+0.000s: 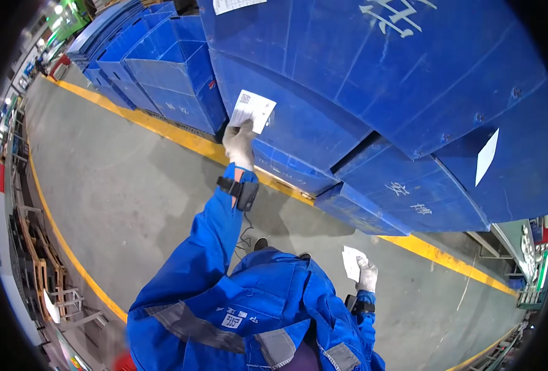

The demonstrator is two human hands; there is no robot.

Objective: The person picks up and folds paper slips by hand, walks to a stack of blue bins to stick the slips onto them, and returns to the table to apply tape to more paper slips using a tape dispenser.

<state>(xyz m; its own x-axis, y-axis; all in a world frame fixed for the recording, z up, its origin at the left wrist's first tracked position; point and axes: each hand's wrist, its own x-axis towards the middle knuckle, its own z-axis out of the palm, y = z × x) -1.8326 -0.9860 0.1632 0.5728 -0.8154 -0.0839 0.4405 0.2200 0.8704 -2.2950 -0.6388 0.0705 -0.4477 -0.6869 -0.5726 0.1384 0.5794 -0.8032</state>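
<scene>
My left hand point(239, 144), in a pale work glove, is closed on the lower edge of a white printed label sheet point(257, 109) with a square code in its corner. The sheet is held up against or just in front of a blue plastic box point(299, 117); whether it touches cannot be told. Lower on the right, beside my body, my gloved right hand point(366, 275) pinches more white paper point(351, 263), perhaps one sheet or a few. A black device is strapped on my left wrist.
Large blue boxes point(373, 49) are stacked ahead, one bearing another white sheet point(487, 158). Open blue bins point(169, 68) stand at the far left. A yellow floor line point(169, 131) runs along their base. Wooden pallets point(39, 272) and metal racks line the left side.
</scene>
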